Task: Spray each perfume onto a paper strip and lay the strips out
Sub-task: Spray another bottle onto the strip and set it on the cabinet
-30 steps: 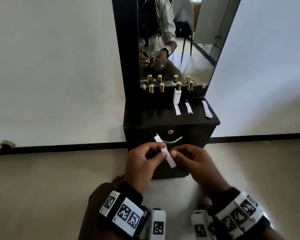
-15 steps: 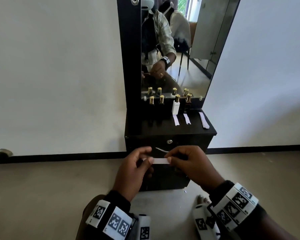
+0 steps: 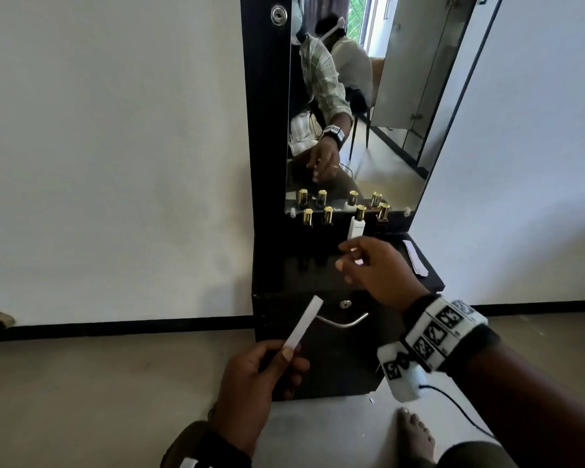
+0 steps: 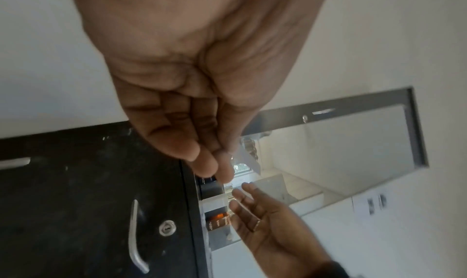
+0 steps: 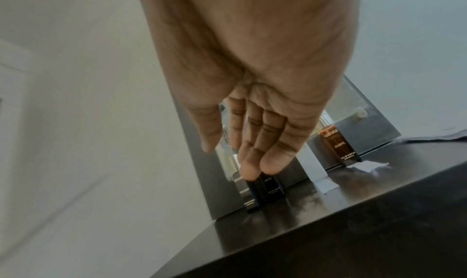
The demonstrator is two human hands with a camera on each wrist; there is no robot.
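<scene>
Dark dresser worktop (image 3: pixel 318 275) against a white wall, mirror (image 3: pixel 379 157) mounted above. Four gold-capped perfume bottles ranged at the mirror's foot: two dark bottles (image 3: pixel 317 217) at left, a white bottle (image 3: pixel 356 228) and an amber bottle (image 3: pixel 382 214) at right (labelled "OMBRE" in the right wrist view). Spare strips (image 3: pixel 416 258) lying at the worktop's right edge, well apart from the bottles. Left hand (image 3: pixel 250 380) low, in front of the drawer, pinching a paper strip (image 3: pixel 303 327) between thumb and fingers, strip angled up and to the right. Right hand (image 3: pixel 375 268) over the worktop, fingers straight and loose, grasping nothing, near the white bottle and partly screening it. Drawer handle (image 3: pixel 343 321) and lock (image 3: pixel 345 304) visible below. Bare foot (image 3: pixel 416 437) on the floor.
</scene>
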